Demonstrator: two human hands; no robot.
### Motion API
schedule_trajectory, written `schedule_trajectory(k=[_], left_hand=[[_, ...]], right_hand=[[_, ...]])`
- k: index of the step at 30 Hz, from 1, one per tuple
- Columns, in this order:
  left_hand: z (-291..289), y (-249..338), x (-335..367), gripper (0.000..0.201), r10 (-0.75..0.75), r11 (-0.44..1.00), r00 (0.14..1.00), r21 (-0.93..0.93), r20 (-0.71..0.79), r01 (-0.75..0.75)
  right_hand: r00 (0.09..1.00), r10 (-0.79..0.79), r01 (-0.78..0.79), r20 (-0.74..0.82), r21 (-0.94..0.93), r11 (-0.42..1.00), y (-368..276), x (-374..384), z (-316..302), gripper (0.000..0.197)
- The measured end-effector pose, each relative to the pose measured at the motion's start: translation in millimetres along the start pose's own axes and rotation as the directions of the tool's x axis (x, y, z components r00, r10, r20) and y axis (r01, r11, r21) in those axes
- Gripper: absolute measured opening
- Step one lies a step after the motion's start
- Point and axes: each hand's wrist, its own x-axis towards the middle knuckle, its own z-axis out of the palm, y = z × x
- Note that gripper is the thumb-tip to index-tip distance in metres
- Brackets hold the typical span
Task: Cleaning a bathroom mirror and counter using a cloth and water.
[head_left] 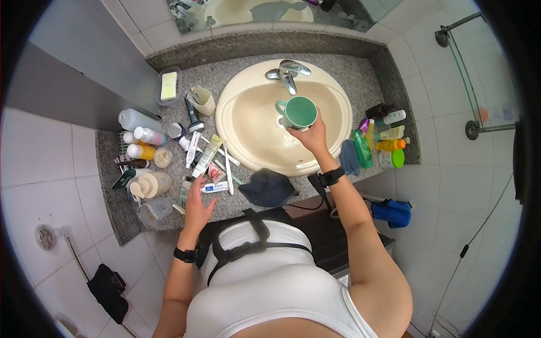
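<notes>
Over the cream sink basin (236,132), my right hand (311,137) is closed around a green mug (300,112), whose handle points left. My left hand (197,207) is at the counter's front edge with thumb and fingers apart, holding nothing I can see. Its fingertips are at the lower end of a pale squeeze tube (209,155); whether they touch it I cannot tell. Beside that hand lie a white and blue toothpaste tube (214,187), a white toothbrush (228,169) and a small red and white packet (215,172). A dark cloth (267,187) lies at the basin's front rim.
The chrome faucet (288,72) stands behind the mug. Several bottles crowd the left side, including a beige pump bottle (152,185). A soap dish (169,86) and a white cup (201,100) sit behind them. At the right are a green bottle (362,149) and a folded grey cloth (349,156).
</notes>
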Motion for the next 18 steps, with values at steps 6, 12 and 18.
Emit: schedule_trajectory(k=[6,12,18], left_hand=[[-7,-11,-10,0.083,0.032,0.998,0.999,0.058,-0.030,-0.030],[-18,-19,-21,0.084,0.001,0.999,0.999,0.049,-0.038,0.001],[-31,-25,-31,0.086,0.001,0.997,0.998,0.077,-0.061,0.003]], right_hand=[[0.997,0.071,-0.071,-0.026,0.007,0.997,-8,-7,4,0.076],[1.000,0.011,-0.011,0.028,0.006,1.000,-20,-25,3,0.077],[0.996,-0.079,0.085,0.032,-0.310,0.947,-14,-33,-13,0.082]])
